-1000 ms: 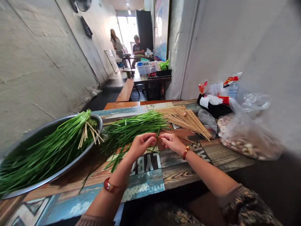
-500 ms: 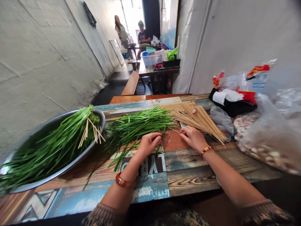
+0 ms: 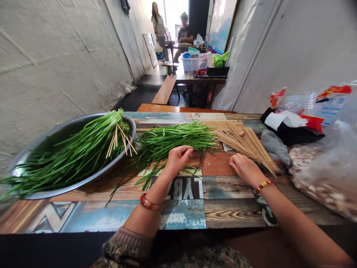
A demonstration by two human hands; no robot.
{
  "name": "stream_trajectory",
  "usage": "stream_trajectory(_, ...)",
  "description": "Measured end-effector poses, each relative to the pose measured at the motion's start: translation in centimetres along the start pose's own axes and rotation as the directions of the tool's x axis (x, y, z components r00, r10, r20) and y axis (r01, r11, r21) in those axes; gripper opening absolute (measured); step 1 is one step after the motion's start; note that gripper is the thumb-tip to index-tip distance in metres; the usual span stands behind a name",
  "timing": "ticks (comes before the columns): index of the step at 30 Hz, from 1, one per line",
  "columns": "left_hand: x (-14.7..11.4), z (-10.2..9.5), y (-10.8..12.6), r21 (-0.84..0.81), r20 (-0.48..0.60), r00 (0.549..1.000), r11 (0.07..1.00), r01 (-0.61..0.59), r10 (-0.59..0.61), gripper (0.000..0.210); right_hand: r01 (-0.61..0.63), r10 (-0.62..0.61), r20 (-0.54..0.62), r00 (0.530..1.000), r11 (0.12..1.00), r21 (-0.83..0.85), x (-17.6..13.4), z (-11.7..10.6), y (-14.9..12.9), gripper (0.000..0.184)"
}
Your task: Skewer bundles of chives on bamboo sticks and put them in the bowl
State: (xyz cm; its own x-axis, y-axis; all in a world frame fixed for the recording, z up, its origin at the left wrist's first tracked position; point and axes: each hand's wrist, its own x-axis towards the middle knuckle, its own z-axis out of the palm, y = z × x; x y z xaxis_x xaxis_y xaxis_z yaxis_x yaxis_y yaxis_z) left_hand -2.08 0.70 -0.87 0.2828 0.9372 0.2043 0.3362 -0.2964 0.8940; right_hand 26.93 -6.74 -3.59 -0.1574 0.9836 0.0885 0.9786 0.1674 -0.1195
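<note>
My left hand (image 3: 179, 159) is closed in a pinch at the near edge of a pile of green chives (image 3: 178, 136); I cannot make out what is between its fingertips. My right hand (image 3: 245, 168), also closed, is just in front of a fan of bamboo skewers (image 3: 248, 143). A thin skewer (image 3: 220, 159), faint against the orange board, points left from its fingers. To the left, a metal basin (image 3: 80, 184) holds more chives (image 3: 83, 152), with several skewers (image 3: 115, 141) sticking out near its right rim.
The patterned wooden table (image 3: 178, 216) carries everything. At right lie a grey plastic bag (image 3: 275, 145), a black bundle (image 3: 301, 134) and a clear bag of pale pieces (image 3: 320, 178). Beyond are a bench (image 3: 164, 91), a plastic bin (image 3: 192, 64) and two people (image 3: 158, 28) in the background.
My right hand has drawn away to the right from my left hand, and its fingers are more curled. The left hand has barely moved over the table. The whole view has shifted.
</note>
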Motion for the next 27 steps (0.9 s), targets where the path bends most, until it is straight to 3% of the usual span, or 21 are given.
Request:
stream_trajectory(5, 0.2, -0.5, 0.6, -0.196, -0.017, 0.994, 0.975, 0.106, -0.112, 0.033, -0.012, 0.008, 0.026, 1.0, 0.985, 0.17, 0.1, -0.1, 0.7, 0.007)
stream_trajectory(10, 0.1, 0.0, 0.3, -0.107, 0.112, 0.991, 0.991, 0.085, -0.073, 0.031, -0.025, 0.019, 0.048, 0.999, 0.992, 0.124, 0.9, -0.1, 0.3, 0.009)
stream_trajectory(13, -0.2, 0.5, 0.0, 0.005, 0.213, 0.976, 0.999, -0.039, 0.037, 0.029, -0.013, 0.011, 0.045, 0.999, 0.998, 0.055, 0.7, -0.1, -0.2, 0.011)
stream_trajectory(15, -0.6, 0.7, 0.2, 0.088, 0.313, 0.94, 0.982, -0.17, 0.135, 0.026, -0.009, 0.009, 0.039, 0.999, 1.0, 0.011, 0.4, -0.3, -0.6, 0.011)
stream_trajectory(17, -1.0, 0.7, 0.7, 0.143, 0.45, 0.871, 0.947, -0.289, 0.197, 0.025, -0.007, 0.008, 0.039, 0.999, 1.0, -0.024, 0.3, -0.5, -0.8, 0.009)
stream_trajectory(19, -1.3, 0.5, 1.2, 0.17, 0.574, 0.791, 0.914, -0.368, 0.211, 0.024, -0.002, 0.005, 0.048, 0.999, 0.998, -0.056, 0.3, -0.7, -1.0, 0.009)
stream_trajectory(21, -1.4, 0.4, 1.5, 0.192, 0.634, 0.746, 0.893, -0.408, 0.204, 0.024, 0.003, 0.003, 0.056, 0.998, 0.995, -0.101, 0.6, -0.9, -1.1, 0.011)
stream_trajectory(24, -1.2, 0.4, 1.2, 0.247, 0.619, 0.758, 0.865, -0.437, 0.207, 0.023, -0.007, 0.017, 0.048, 0.999, 0.981, -0.194, 0.9, -1.0, -1.3, 0.018)
stream_trajectory(27, -0.8, 0.7, 0.3, 0.337, 0.509, 0.832, 0.838, -0.429, 0.221, 0.023, -0.032, 0.039, 0.023, 0.999, 0.963, -0.267, 1.0, -1.0, -1.5, 0.022)
